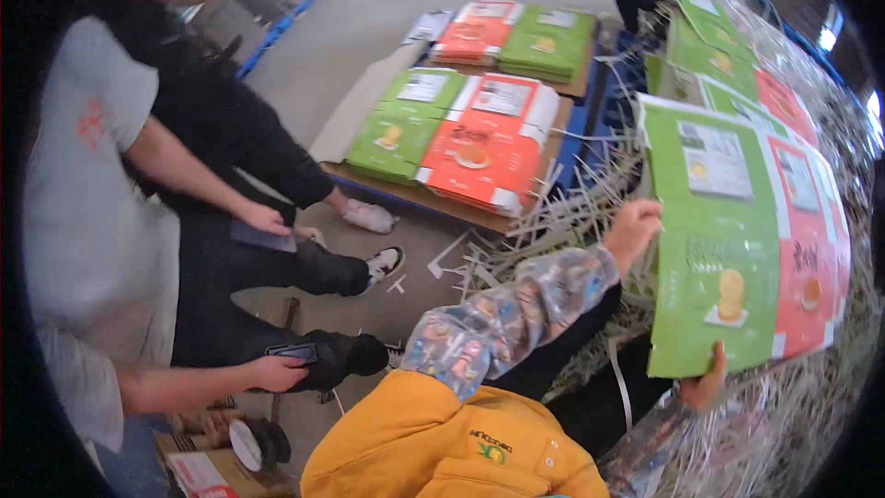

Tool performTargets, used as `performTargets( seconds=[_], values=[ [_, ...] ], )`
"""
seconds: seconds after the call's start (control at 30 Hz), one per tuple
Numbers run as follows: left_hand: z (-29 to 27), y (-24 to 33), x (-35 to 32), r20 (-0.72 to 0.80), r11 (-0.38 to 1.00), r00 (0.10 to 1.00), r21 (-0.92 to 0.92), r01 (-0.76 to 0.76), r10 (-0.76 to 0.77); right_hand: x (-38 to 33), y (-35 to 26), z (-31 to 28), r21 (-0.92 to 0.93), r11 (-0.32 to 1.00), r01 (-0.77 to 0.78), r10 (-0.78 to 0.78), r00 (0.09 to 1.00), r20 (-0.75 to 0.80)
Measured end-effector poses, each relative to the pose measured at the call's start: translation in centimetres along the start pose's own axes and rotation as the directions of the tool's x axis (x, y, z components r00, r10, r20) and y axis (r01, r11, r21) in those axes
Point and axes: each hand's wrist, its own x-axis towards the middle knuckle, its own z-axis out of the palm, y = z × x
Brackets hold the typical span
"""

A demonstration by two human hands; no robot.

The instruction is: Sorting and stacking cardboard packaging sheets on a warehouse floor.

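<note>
At three o'clock, the left hand [632,229] and right hand [702,382] gripped a green-and-red flat carton sheet [728,249] by its edges, fingers closed on it; loose paper strips [553,221] beneath could snag it and bend a corner.

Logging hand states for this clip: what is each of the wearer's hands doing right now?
Left hand: closed on the upper left edge of the flat green-and-red printed cardboard sheet.
Right hand: gripping the sheet's bottom edge.
</note>
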Motion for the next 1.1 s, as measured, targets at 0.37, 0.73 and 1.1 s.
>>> performTargets(
  seconds=[0.37,0.73,1.1],
  values=[
    [-1.6,0.1,0.7,0.045,0.901,0.977,-0.378,0.21,-0.209,0.3,1.0,0.7,-0.037,0.999,0.021,-0.019,0.998,0.051],
    [-0.5,1.2,0.3,-0.08,0.997,0.995,0.06,-0.053,0.058,0.5,1.5,0.2,-0.062,0.994,0.093,-0.094,0.995,-0.017],
    [-0.1,0.5,0.8,-0.199,0.997,0.98,0.079,-0.005,0.021,1.4,2.5,-0.6,-0.092,0.979,0.182,-0.177,0.982,0.066]
  ],
)
